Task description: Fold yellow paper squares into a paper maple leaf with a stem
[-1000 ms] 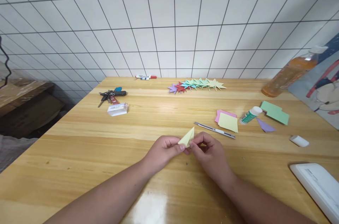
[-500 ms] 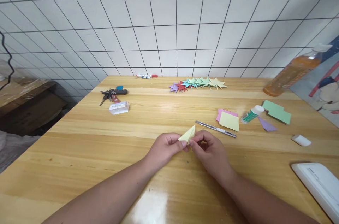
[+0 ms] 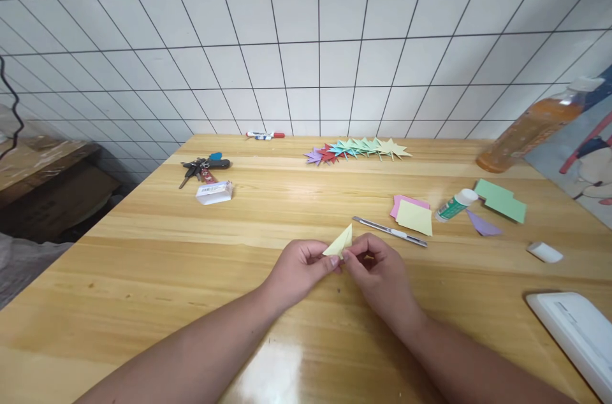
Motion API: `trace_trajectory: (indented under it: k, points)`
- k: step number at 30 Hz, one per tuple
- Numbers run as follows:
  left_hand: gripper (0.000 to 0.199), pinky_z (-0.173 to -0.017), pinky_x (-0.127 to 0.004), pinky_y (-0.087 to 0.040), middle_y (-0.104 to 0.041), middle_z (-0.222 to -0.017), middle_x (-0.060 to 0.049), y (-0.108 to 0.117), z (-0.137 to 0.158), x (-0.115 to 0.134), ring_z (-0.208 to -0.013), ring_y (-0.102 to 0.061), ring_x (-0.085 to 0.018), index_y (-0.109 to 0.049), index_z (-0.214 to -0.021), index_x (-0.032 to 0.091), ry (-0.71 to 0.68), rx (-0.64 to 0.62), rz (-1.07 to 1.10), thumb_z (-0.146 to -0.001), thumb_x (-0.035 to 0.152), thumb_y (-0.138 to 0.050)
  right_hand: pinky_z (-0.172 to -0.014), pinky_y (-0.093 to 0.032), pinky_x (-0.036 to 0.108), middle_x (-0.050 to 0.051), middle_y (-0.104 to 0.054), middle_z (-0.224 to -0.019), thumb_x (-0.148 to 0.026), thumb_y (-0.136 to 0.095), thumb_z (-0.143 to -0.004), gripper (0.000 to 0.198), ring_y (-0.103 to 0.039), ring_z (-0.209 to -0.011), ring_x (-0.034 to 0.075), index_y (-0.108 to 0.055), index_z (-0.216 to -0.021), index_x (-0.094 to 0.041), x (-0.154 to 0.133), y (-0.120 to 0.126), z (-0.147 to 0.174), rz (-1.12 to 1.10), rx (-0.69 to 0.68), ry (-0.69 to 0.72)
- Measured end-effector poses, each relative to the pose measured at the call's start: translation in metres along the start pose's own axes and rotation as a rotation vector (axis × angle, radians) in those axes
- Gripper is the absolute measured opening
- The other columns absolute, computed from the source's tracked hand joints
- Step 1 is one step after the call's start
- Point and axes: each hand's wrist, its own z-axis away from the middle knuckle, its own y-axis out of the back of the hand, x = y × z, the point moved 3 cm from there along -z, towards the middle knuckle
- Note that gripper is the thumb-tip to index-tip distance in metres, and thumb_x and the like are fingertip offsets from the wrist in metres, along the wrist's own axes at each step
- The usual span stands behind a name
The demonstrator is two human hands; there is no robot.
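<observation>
Currently | left hand, right hand pinch yellow paper | bottle: orange liquid

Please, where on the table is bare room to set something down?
The pale wooden table has a wide bare patch left of the left hand, nearer than the white rectangular box. Another lies between that box and the yellow paper square. It is crowded to the right, around the green-labelled cylindrical glue stick, green paper squares and purple paper triangle.
</observation>
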Motion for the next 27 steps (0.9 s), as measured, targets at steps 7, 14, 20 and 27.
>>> trace_trajectory:
  k: [7,14,20,27]
  points:
    - [0.024,-0.065,-0.025,-0.043,-0.07,-0.07,-0.004,0.0036,0.0019,0.0026,-0.068,-0.06,-0.017,-0.071,-0.074,0.011,-0.011,0.083,-0.01,-0.073,0.034,-0.065,-0.054,-0.046,0.025,-0.001,-0.058,-0.078,-0.032,-0.065,-0.073,0.032,-0.055,-0.061,0.013,-0.051,-0.1,-0.024,-0.0011,-0.0012,0.0009,-0.176,-0.007,-0.059]
    - [0.022,-0.065,-0.026,-0.043,-0.07,-0.071,-0.004,0.0027,0.0015,0.0026,-0.07,-0.06,-0.018,-0.072,-0.077,0.011,-0.055,0.118,-0.029,-0.072,0.031,-0.065,-0.049,-0.04,0.023,-0.001,-0.054,-0.064,-0.036,-0.065,-0.072,0.019,-0.046,-0.056,0.012,-0.059,-0.071,-0.018,0.0035,-0.0037,-0.0014,-0.111,-0.141,-0.161]
    - [0.022,-0.06,-0.024,-0.041,-0.067,-0.066,-0.004,0.0004,0.0036,0.004,-0.063,-0.056,-0.016,-0.071,-0.073,0.011,-0.077,0.135,-0.153,-0.074,0.032,-0.063,-0.052,-0.034,0.022,-0.003,-0.053,-0.058,-0.034,-0.069,-0.069,0.023,-0.042,-0.056,0.01,-0.057,-0.058,-0.017,0.0026,0.0011,-0.0038,-0.198,-0.095,-0.179]
    - [0.019,-0.061,-0.023,-0.041,-0.066,-0.063,-0.003,0.0035,0.0033,0.004,-0.063,-0.057,-0.015,-0.068,-0.065,0.012,-0.047,0.098,-0.053,-0.072,0.03,-0.064,-0.059,-0.038,0.024,-0.001,-0.058,-0.06,-0.034,-0.068,-0.07,0.022,-0.048,-0.061,0.012,-0.061,-0.06,-0.016,0.002,0.0009,-0.0041,-0.224,-0.161,-0.198]
